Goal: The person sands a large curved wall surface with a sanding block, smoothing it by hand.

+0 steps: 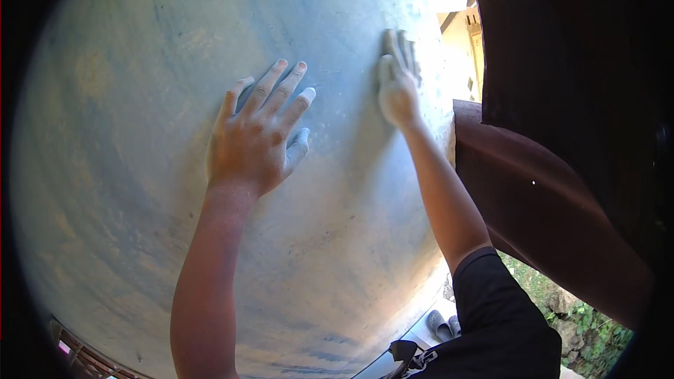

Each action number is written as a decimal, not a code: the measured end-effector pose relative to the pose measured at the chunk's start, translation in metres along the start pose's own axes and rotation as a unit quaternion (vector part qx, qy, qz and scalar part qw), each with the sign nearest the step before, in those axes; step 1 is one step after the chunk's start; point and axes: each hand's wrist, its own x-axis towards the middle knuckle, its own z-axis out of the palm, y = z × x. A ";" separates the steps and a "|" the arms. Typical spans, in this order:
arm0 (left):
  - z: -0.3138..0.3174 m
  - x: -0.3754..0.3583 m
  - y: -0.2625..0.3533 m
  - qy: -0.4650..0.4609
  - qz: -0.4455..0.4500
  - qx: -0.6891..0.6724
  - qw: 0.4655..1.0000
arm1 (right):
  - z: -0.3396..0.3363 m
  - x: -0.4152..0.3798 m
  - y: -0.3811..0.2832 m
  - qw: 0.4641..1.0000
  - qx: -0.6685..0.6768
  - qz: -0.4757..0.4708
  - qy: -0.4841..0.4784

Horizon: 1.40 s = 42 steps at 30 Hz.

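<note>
A broad, pale blue-grey surface (316,238) with chalky smears and scuffs fills most of the view. My left hand (254,137) lies on it with fingers spread, its fingertips and thumb coated in whitish powder. Farther right and higher, my right hand (400,88) is stretched out against the same surface near its bright right edge. The right hand is slightly blurred and also looks powdery, and its shadow falls on the surface to its left. No tool shows in either hand.
Dark brown hanging material (547,189), perhaps cloth, borders the right side. Grey shoes (440,326) stand below, near my dark sleeve (498,309). Stones and green plants (583,330) lie at the lower right. A brown slatted structure (91,361) shows at the lower left.
</note>
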 end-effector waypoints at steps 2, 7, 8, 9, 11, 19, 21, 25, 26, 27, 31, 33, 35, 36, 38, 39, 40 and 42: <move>-0.002 0.000 0.002 0.000 0.000 0.005 1.000 | 0.001 -0.031 -0.032 0.995 -0.030 -0.069 -0.072; -0.003 0.000 0.003 -0.002 -0.013 0.008 1.000 | -0.016 -0.131 -0.028 0.965 -0.066 -0.199 -0.160; -0.003 0.000 0.003 0.000 -0.014 0.009 1.000 | -0.020 -0.136 -0.013 0.959 -0.071 -0.213 -0.172; -0.003 0.000 0.004 -0.001 -0.015 0.004 1.000 | -0.021 -0.125 -0.003 0.971 -0.058 -0.169 -0.155; -0.002 -0.001 0.003 -0.004 -0.017 0.000 1.000 | -0.017 -0.081 0.018 0.993 -0.022 -0.059 -0.096; -0.008 0.005 0.004 0.007 -0.036 -0.020 0.999 | -0.002 -0.046 -0.042 0.992 -0.021 -0.083 -0.091; -0.006 0.008 0.009 0.024 -0.064 -0.018 0.998 | -0.013 -0.083 -0.046 0.980 -0.044 -0.145 -0.130; -0.001 0.010 0.014 0.042 -0.092 -0.020 0.995 | -0.027 -0.079 -0.007 0.950 -0.047 -0.226 -0.209; 0.000 0.010 0.013 0.046 -0.094 -0.014 0.994 | -0.025 -0.060 0.006 0.960 -0.037 -0.199 -0.194; 0.001 0.009 0.013 0.045 -0.089 -0.012 0.995 | -0.018 -0.033 0.019 0.976 -0.022 -0.162 -0.143; 0.005 0.004 0.015 0.044 -0.084 -0.009 0.995 | 0.002 0.078 0.028 0.996 -0.008 -0.086 -0.013; 0.007 0.004 0.015 0.042 -0.083 -0.009 0.996 | 0.011 0.102 0.003 0.995 -0.025 -0.100 -0.015; 0.005 0.004 0.016 0.040 -0.082 -0.006 0.996 | 0.013 0.089 -0.025 0.978 -0.059 -0.189 -0.070; 0.003 0.004 0.014 0.033 -0.075 -0.010 0.997 | 0.014 0.078 -0.033 0.961 -0.096 -0.245 -0.087; 0.001 0.006 0.013 0.032 -0.069 -0.007 0.997 | -0.006 0.040 -0.045 0.925 -0.102 -0.327 -0.163; 0.001 0.006 0.013 0.035 -0.079 -0.012 0.996 | -0.011 0.029 -0.033 0.909 -0.074 -0.365 -0.185; 0.002 0.007 0.014 0.038 -0.089 -0.017 0.995 | -0.013 0.035 -0.018 0.908 -0.073 -0.370 -0.182; 0.003 0.008 0.013 0.043 -0.092 -0.007 0.995 | -0.015 0.052 0.010 0.873 -0.113 -0.407 -0.245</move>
